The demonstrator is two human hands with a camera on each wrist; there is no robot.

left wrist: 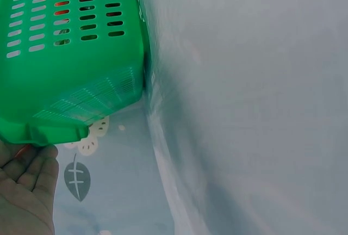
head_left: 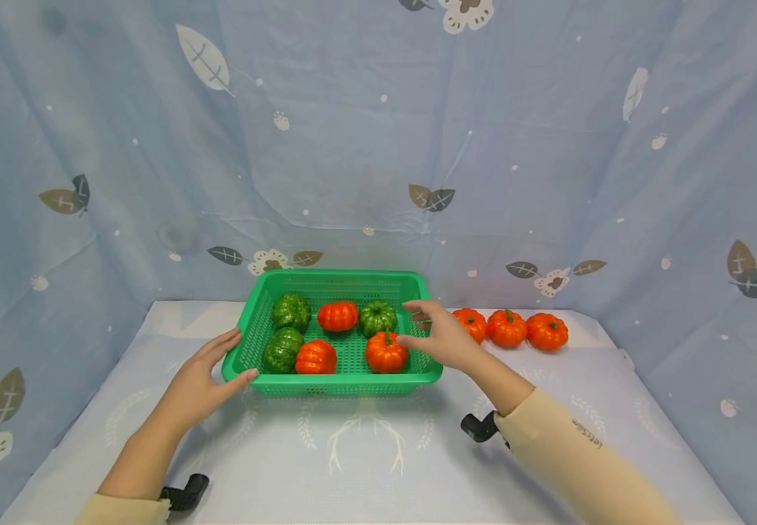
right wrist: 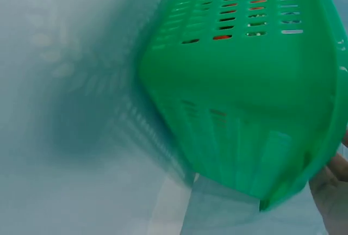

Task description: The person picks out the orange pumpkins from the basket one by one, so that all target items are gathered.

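Note:
A green mesh basket stands on the table and holds three green pumpkins and three orange ones. My left hand lies open against its left front corner, fingers along the side wall, thumb on the front rim. In the left wrist view the left hand sits just under the basket rim. My right hand hovers open over the right rim, fingers spread, thumb close to an orange pumpkin. In the right wrist view the basket fills the frame, blurred, with the right hand at its edge.
Three more orange pumpkins stand in a row on the table right of the basket, just behind my right hand. A blue leaf-print curtain closes in the back and both sides. Black camera mounts show at my wrists.

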